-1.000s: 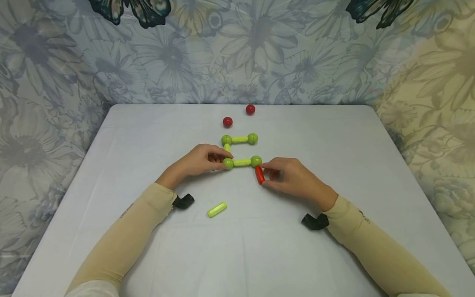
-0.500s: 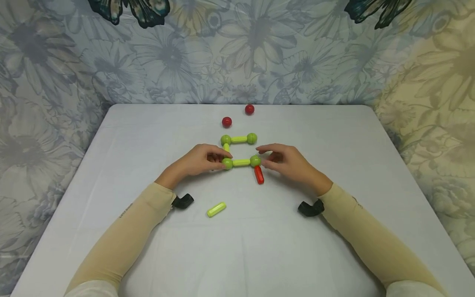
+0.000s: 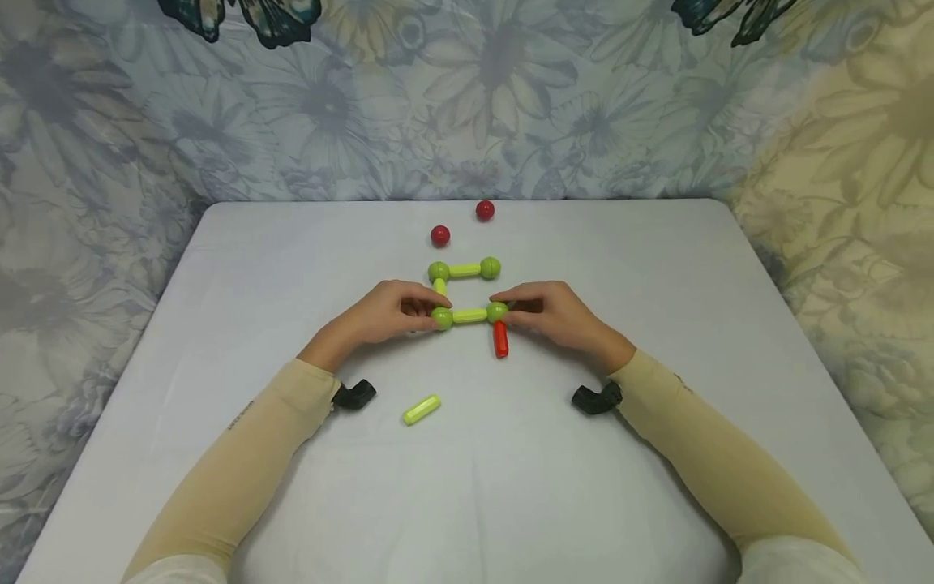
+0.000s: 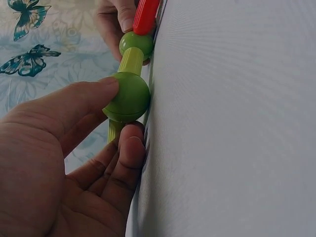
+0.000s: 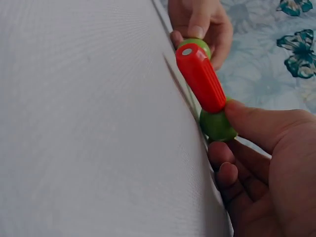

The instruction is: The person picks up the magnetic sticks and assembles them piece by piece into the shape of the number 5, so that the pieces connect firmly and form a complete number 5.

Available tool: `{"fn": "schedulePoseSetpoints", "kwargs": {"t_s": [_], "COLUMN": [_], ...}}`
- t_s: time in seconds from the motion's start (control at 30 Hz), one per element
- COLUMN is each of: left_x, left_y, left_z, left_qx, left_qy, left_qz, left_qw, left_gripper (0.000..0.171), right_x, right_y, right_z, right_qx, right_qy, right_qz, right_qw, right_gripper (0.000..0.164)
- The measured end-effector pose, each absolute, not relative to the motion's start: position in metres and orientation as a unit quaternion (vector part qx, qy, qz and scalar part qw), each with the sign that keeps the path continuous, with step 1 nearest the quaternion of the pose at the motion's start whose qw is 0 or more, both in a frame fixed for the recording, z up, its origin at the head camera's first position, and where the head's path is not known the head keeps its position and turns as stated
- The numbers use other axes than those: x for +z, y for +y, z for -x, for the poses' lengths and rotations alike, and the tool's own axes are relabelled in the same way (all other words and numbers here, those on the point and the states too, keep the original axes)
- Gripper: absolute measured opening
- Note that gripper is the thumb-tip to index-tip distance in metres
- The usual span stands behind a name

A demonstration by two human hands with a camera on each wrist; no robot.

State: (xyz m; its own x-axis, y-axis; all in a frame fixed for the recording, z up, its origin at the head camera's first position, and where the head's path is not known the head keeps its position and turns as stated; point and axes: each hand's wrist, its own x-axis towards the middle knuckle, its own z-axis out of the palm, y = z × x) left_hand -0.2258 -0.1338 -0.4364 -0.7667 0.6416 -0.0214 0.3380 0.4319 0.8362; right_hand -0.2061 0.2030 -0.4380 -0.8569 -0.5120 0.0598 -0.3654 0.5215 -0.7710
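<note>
A chain of green balls and yellow-green magnetic rods lies on the table, shaped like a squared C that opens to the right. My left hand point(image 3: 390, 312) pinches its near-left green ball point(image 4: 129, 97) between thumb and fingers. With thumb and fingers my right hand point(image 3: 558, 315) holds the near-right green ball point(image 3: 497, 311). From that ball a red rod point(image 3: 500, 340) points toward me, touching it; its free end shows a small metal dot in the right wrist view. A yellow-green rod point(image 3: 470, 315) joins the two held balls.
A loose yellow-green rod point(image 3: 422, 410) lies nearer to me, left of the middle. Two red balls point(image 3: 440, 236) sit beyond the chain, one close to the far edge of the white table point(image 3: 620, 243). A patterned cloth point(image 3: 503, 97) rises behind it.
My right hand has let go of the red rod, moved up to the near-right green ball and taken hold of it. The left hand keeps its grip. The head view has shifted slightly.
</note>
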Motion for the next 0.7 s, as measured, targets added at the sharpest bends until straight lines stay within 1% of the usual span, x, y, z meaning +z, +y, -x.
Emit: {"fn": "schedulePoseSetpoints", "kwargs": {"t_s": [0.4,0.53,0.6,0.7], "left_x": [-0.430,-0.426,-0.424,-0.419], "left_y": [-0.134,-0.136,-0.138,-0.139], "left_z": [0.226,0.227,0.228,0.235], "left_qx": [0.436,0.434,0.436,0.433], "left_qy": [0.829,0.832,0.837,0.852], "left_qz": [-0.309,-0.303,-0.291,-0.263], "left_qw": [0.165,0.164,0.157,0.130], "left_gripper": [0.031,0.035,0.037,0.037], "right_x": [-0.443,-0.445,-0.446,-0.447], "right_y": [0.204,0.204,0.204,0.205], "right_z": [0.208,0.209,0.208,0.207], "right_qx": [-0.435,-0.440,-0.439,-0.440], "right_qy": [0.860,0.857,0.858,0.858], "right_qz": [0.252,0.254,0.253,0.251], "right_qw": [0.084,0.083,0.084,0.085], "right_gripper": [0.033,0.033,0.032,0.032]}}
